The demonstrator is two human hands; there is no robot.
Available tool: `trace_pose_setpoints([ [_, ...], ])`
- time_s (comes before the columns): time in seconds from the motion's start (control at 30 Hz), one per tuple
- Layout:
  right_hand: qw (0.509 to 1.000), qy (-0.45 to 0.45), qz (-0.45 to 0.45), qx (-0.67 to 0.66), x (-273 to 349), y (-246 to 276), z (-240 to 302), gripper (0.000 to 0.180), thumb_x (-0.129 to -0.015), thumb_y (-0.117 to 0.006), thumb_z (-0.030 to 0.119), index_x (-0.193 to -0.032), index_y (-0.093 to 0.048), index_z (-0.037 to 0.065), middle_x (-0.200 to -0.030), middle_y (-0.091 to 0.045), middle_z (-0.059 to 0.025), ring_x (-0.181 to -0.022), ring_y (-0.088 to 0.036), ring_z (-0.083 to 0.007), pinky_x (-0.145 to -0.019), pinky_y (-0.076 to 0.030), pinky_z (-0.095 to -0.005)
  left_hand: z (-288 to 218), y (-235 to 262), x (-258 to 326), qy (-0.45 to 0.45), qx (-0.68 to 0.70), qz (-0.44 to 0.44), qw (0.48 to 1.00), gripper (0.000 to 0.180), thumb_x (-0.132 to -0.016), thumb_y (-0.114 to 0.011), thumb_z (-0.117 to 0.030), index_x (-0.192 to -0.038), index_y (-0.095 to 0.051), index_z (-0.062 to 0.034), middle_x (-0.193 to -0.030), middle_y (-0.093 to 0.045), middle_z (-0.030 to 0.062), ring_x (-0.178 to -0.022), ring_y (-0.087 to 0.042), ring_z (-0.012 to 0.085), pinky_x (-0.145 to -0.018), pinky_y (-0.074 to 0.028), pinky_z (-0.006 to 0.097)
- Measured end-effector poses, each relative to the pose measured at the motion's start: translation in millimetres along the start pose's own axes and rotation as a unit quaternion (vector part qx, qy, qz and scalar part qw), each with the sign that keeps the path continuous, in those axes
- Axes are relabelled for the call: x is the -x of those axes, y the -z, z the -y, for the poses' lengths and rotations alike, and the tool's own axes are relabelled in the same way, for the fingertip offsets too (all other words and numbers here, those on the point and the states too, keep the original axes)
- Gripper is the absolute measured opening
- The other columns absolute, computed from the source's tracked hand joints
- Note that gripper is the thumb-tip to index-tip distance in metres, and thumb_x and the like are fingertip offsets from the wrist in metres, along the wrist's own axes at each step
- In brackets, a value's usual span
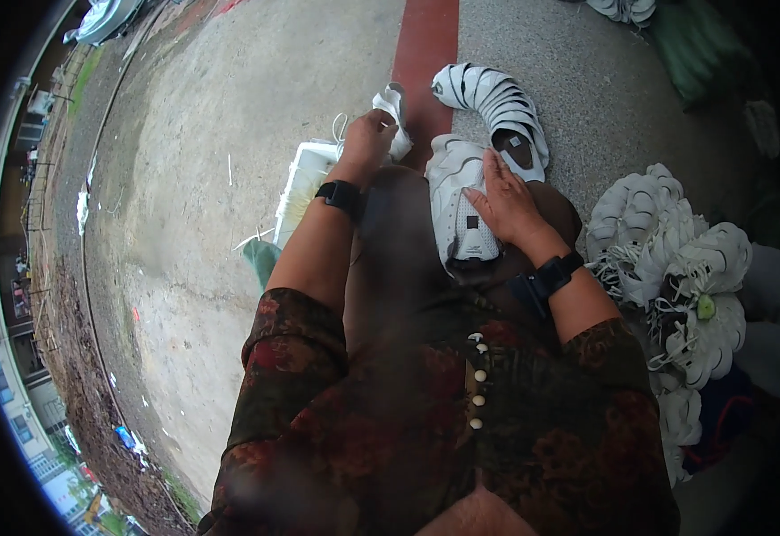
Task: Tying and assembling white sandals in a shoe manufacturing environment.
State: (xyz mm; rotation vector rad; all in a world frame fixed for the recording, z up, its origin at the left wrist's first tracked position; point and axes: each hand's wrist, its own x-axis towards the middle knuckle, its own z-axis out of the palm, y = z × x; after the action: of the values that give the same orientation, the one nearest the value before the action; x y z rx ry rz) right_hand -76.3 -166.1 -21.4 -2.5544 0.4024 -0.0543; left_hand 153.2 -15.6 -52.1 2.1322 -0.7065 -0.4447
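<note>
I sit with a stack of white shoe uppers (458, 198) on my lap. My right hand (504, 201) lies flat on top of that stack, fingers apart. My left hand (367, 140) reaches forward past my knee and grips a white shoe piece (395, 114) with a lace hanging from it. Both wrists wear black bands. Beside my left forearm stands a bundle of white laces or strips (303, 186).
A curved row of nested white shoe uppers (497, 100) lies ahead on the concrete ground, next to a red painted stripe (425, 40). A large heap of white uppers with laces (675, 259) sits at my right. Green bags (689, 40) lie far right.
</note>
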Motion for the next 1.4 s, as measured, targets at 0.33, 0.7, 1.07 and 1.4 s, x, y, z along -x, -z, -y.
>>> trace_pose_setpoints([
  [0.33, 0.993, 0.059, -0.03, 0.102, 48.7, 35.5, 1.9, 0.056, -0.086, -0.055, 0.031, -0.129, -0.042, -0.002, -0.135, -0.036, -0.0269, -0.119, -0.039, -0.0429, -0.101, -0.03, -0.0454, 218.9, 51.7, 183.0, 0.355, 0.161, -0.078, 0.917, 0.007, -0.081, -0.062, -0.012, -0.081, -0.061, -0.005, -0.063, -0.056, -0.0005, -0.052, -0.055, 0.0105, -0.04, -0.038, 0.024],
  [0.7, 0.987, -0.092, -0.12, -0.053, 84.9, 18.8, -45.1, 0.046, -0.093, -0.046, 0.016, -0.133, -0.036, -0.003, -0.133, -0.042, -0.022, -0.124, -0.039, -0.0341, -0.104, -0.028, -0.0397, 291.5, -17.3, 230.8, 0.341, -0.03, -0.117, 0.932, 0.055, -0.069, -0.069, -0.02, -0.118, -0.053, 0.0005, -0.105, -0.063, 0.0187, -0.097, -0.06, 0.0331, -0.084, -0.047, 0.037],
  [1.07, 0.982, -0.136, -0.089, -0.091, 65.9, 23.9, -40.1, 0.045, -0.091, -0.044, 0.012, -0.132, -0.037, -0.005, -0.132, -0.043, -0.0201, -0.125, -0.039, -0.0299, -0.106, -0.026, -0.0373, 341.2, 28.2, 151.5, 0.456, 0.318, -0.286, 0.781, 0.049, -0.078, -0.058, -0.008, -0.125, -0.043, -0.0089, -0.123, -0.046, 0.0046, -0.099, -0.053, 0.0223, -0.073, -0.047, 0.041],
  [1.4, 0.98, -0.182, -0.043, -0.066, 47.3, 30.7, -30.0, 0.047, -0.09, -0.041, 0.012, -0.133, -0.035, -0.006, -0.133, -0.042, -0.0188, -0.124, -0.039, -0.0268, -0.106, -0.025, -0.0349, 393.1, 19.2, 121.5, 0.445, 0.532, -0.322, 0.645, 0.035, -0.082, -0.054, -0.007, -0.116, -0.051, -0.0166, -0.099, -0.052, 0.0001, -0.082, -0.053, 0.0164, -0.061, -0.047, 0.036],
])
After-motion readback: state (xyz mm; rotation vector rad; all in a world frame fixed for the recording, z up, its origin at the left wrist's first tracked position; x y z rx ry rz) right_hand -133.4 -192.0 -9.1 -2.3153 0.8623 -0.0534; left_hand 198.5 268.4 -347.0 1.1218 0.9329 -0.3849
